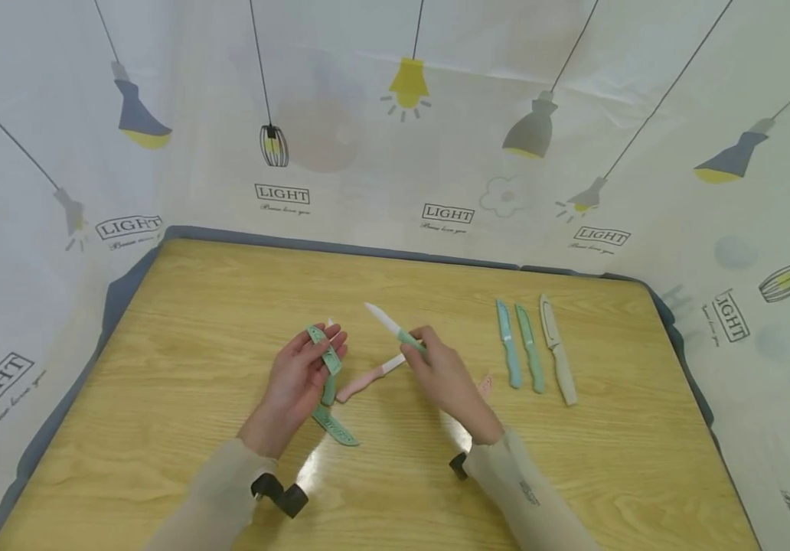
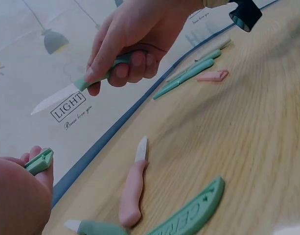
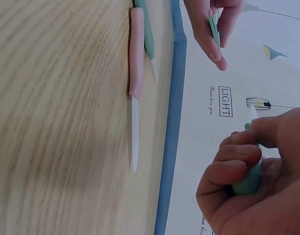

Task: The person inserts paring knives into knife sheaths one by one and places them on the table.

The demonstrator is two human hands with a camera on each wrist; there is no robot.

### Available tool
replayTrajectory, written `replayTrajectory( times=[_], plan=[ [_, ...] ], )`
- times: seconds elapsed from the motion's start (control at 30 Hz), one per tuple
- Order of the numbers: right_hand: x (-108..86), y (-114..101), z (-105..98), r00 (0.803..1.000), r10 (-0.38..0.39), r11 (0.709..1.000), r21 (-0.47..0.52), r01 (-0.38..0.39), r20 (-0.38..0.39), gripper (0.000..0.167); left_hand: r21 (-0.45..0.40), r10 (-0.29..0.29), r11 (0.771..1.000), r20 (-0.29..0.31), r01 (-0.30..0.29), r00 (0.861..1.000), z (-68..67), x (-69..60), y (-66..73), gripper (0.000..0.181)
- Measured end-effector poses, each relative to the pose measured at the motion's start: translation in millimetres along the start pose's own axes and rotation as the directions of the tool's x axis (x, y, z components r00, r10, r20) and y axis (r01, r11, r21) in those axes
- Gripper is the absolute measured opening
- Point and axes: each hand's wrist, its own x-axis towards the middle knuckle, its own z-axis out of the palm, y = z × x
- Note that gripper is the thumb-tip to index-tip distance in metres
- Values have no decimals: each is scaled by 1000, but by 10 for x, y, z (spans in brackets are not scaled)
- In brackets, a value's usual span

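Observation:
My right hand [image 1: 445, 375] grips the green handle of a knife [image 1: 383, 317], its white blade bare and pointing up to the left. A green blade sheath [image 1: 326, 353] is held between the thumb and fingers of my left hand [image 1: 290, 383], apart from the knife. Beneath the hands, a pink-handled knife [image 1: 362, 383] lies on the table with its white blade bare. Another green-handled knife [image 1: 329, 392] lies partly hidden under my left hand; its bare blade shows in the left wrist view. A second green sheath [image 1: 337, 428] lies close to it.
A pink sheath [image 2: 212, 76] lies on the wooden table [image 1: 395, 490], mostly behind my right wrist in the head view. At the right, a blue knife [image 1: 508, 344], a green knife [image 1: 530, 348] and a larger beige knife [image 1: 558, 352] lie side by side in sheaths.

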Motion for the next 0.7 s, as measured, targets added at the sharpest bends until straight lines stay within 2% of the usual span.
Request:
replayTrajectory(
  times=[0.27, 0.4, 0.7],
  plan=[
    [-168, 64, -72, 999, -16, 999, 38, 17, -35, 29, -63, -22, 998, 1, 22, 1000, 154, 46, -32, 28],
    [-254, 91, -101, 1000, 10, 998, 57, -8, -24, 30, -56, -28, 998, 5, 28, 1000, 207, 63, -54, 25],
    [-412, 153, -128, 1000, 9, 996, 86, -8, -11, 33, -40, -32, 999, 34, 33, 999, 291, 90, -88, 22]
  ],
)
